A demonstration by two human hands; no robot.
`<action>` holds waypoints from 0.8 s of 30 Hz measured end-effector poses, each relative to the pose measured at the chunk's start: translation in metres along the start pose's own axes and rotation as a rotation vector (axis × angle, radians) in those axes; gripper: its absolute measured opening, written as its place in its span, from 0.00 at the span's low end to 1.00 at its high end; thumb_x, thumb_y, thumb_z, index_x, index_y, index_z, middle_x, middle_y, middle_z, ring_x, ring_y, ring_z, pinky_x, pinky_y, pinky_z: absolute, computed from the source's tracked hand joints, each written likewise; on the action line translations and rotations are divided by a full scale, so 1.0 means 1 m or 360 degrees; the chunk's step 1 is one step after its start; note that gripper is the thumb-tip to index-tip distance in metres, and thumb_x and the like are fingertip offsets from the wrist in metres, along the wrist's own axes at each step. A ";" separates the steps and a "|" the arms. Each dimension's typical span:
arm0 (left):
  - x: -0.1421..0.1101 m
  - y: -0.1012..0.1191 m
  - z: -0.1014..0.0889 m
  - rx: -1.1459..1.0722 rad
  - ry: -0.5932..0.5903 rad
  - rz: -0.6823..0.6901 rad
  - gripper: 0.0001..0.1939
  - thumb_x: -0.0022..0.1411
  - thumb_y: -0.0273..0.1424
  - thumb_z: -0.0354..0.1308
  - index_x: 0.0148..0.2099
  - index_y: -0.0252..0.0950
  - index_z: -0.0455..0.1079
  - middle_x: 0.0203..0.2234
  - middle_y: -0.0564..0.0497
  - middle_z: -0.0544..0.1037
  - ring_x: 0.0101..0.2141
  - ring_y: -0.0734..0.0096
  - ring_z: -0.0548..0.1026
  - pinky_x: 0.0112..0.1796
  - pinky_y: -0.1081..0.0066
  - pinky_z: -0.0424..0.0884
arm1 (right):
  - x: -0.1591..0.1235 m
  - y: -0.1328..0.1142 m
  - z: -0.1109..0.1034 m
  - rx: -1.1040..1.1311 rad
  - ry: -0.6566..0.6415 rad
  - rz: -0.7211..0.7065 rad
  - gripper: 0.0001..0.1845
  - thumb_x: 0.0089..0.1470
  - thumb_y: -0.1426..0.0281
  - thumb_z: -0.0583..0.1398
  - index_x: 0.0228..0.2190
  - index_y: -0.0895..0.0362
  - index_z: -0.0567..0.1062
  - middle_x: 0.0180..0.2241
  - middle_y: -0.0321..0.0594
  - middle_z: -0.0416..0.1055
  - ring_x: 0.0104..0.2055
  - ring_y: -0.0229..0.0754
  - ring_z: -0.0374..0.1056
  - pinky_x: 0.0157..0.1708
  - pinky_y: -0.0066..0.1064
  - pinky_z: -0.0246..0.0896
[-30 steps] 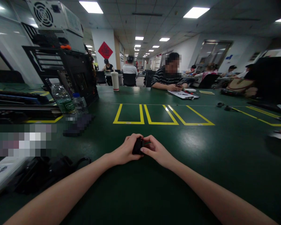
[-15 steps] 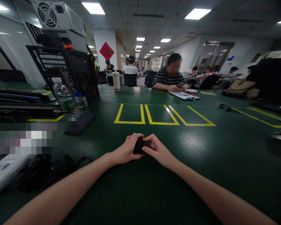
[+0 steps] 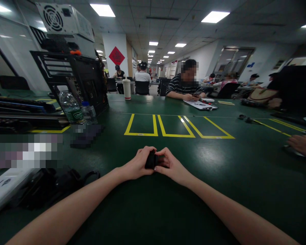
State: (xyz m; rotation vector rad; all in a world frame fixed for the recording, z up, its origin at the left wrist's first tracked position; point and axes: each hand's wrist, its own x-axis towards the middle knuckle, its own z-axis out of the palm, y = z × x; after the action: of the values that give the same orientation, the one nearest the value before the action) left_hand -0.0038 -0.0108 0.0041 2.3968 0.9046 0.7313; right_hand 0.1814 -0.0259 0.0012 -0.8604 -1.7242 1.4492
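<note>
Between my two hands, just above or on the green table (image 3: 153, 211), is a small dark block-like object (image 3: 150, 160); its kind cannot be made out. My left hand (image 3: 136, 165) is wrapped round its left side, thumb low and fingers over the top. From the right, my right hand (image 3: 172, 165) grips it with thumb and fingertips at its edge. Parts of the object are hidden behind my fingers.
Yellow tape outlines (image 3: 179, 136) lie ahead. To the left are a white box (image 3: 7, 185), black cables (image 3: 66, 182), a water bottle (image 3: 68, 105) and a computer case (image 3: 84, 78). A person (image 3: 186, 81) sits opposite; another person's hand (image 3: 303, 144) is at right.
My right thumb has shifted slightly down and left along the dark object. Another person's hand has come further in from the right edge. My left hand has barely moved.
</note>
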 end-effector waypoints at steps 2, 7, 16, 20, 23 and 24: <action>0.000 0.001 -0.001 -0.0008 -0.0027 -0.0018 0.31 0.50 0.30 0.59 0.54 0.40 0.49 0.47 0.46 0.60 0.45 0.60 0.62 0.45 0.60 0.62 | 0.000 0.001 0.000 0.0026 0.0012 -0.0013 0.16 0.47 0.70 0.60 0.37 0.54 0.60 0.39 0.37 0.63 0.43 0.41 0.65 0.42 0.38 0.62; 0.000 0.006 -0.005 -0.0032 -0.0065 -0.0052 0.30 0.51 0.32 0.59 0.54 0.41 0.49 0.47 0.46 0.60 0.46 0.58 0.62 0.45 0.59 0.62 | 0.000 -0.001 0.001 0.0019 0.0046 0.0017 0.11 0.50 0.70 0.58 0.36 0.53 0.61 0.39 0.37 0.63 0.43 0.42 0.65 0.39 0.36 0.64; 0.000 0.013 -0.010 -0.0020 -0.0112 -0.0031 0.29 0.52 0.31 0.58 0.54 0.39 0.48 0.46 0.45 0.61 0.45 0.60 0.62 0.46 0.59 0.61 | 0.001 -0.002 -0.002 -0.0097 0.0040 0.0035 0.13 0.51 0.70 0.57 0.40 0.54 0.62 0.41 0.38 0.62 0.43 0.42 0.64 0.43 0.39 0.63; -0.001 0.013 -0.010 -0.0007 -0.0125 -0.0018 0.29 0.53 0.30 0.57 0.54 0.39 0.48 0.47 0.45 0.60 0.46 0.60 0.62 0.46 0.59 0.61 | 0.001 0.000 -0.003 -0.0012 -0.0019 -0.0001 0.17 0.46 0.74 0.61 0.38 0.54 0.60 0.41 0.37 0.62 0.44 0.42 0.64 0.44 0.39 0.62; -0.001 0.012 -0.010 -0.0002 -0.0115 -0.0002 0.30 0.52 0.29 0.57 0.54 0.39 0.47 0.47 0.45 0.59 0.46 0.59 0.62 0.46 0.58 0.61 | -0.001 0.000 -0.001 -0.0043 -0.0005 -0.0018 0.20 0.44 0.75 0.62 0.38 0.53 0.60 0.42 0.37 0.61 0.45 0.42 0.64 0.45 0.39 0.62; -0.001 0.011 -0.009 -0.0007 -0.0111 0.0000 0.30 0.52 0.29 0.57 0.54 0.40 0.47 0.47 0.45 0.59 0.46 0.59 0.62 0.46 0.58 0.61 | -0.001 0.000 -0.001 -0.0036 -0.0003 -0.0015 0.19 0.45 0.74 0.61 0.38 0.53 0.60 0.42 0.37 0.61 0.45 0.42 0.64 0.44 0.39 0.62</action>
State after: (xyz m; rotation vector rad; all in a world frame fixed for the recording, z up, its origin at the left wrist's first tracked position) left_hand -0.0050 -0.0171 0.0173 2.4028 0.8740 0.6445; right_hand 0.1828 -0.0263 0.0011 -0.8619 -1.7467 1.4274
